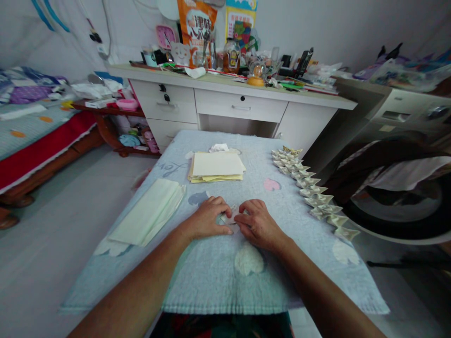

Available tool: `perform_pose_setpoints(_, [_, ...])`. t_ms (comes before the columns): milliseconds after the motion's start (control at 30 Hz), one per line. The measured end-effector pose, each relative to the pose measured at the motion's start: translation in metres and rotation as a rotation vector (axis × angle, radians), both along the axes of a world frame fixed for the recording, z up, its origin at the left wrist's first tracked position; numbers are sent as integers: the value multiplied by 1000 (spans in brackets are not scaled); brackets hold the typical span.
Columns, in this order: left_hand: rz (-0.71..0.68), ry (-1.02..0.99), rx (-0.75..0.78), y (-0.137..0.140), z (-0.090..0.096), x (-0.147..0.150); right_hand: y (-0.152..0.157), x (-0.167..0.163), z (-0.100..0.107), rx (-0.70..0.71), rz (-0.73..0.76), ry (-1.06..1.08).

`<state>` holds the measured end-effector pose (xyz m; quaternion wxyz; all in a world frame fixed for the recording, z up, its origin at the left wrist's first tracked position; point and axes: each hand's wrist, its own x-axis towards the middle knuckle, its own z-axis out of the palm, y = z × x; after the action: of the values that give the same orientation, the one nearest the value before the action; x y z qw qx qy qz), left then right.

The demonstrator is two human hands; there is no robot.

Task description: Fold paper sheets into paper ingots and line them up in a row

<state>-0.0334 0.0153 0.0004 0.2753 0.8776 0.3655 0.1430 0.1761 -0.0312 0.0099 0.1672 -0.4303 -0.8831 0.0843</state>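
Observation:
A small piece of pale folded paper [230, 217] lies on the cloth between my two hands, partly hidden by the fingers. My left hand [209, 218] curls around its left side, with thumb and fingers at the edge. From the other side, my right hand [260, 224] pinches the paper with bent fingers. Off to the right runs a long row of folded paper boats [313, 191], with a yellow patterned one [292, 150] at the far end. Beyond my hands sits a stack of cream and yellow paper sheets [219, 164]. Left of my left hand lies a pile of pale green sheets [150, 213].
A light blue patterned cloth [211, 286] covers the table. Behind it stands a white desk [243, 105] crowded with jars, a pink clock [165, 36] and an orange bag [196, 30]. A washing machine [398, 110] is at right, a bed [38, 136] at left.

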Motion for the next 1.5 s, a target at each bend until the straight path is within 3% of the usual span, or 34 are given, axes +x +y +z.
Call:
perform_pose_setpoints(467, [17, -44, 28, 3, -2, 3, 10, 6, -28, -5, -73, 175])
perform_pose_setpoints(1133, [91, -16, 43, 1, -2, 3, 8, 4, -16, -173, -191, 147])
perform_pose_setpoints(1500, [168, 55, 106, 0, -10, 4, 11, 0, -21, -160, -363, 121])
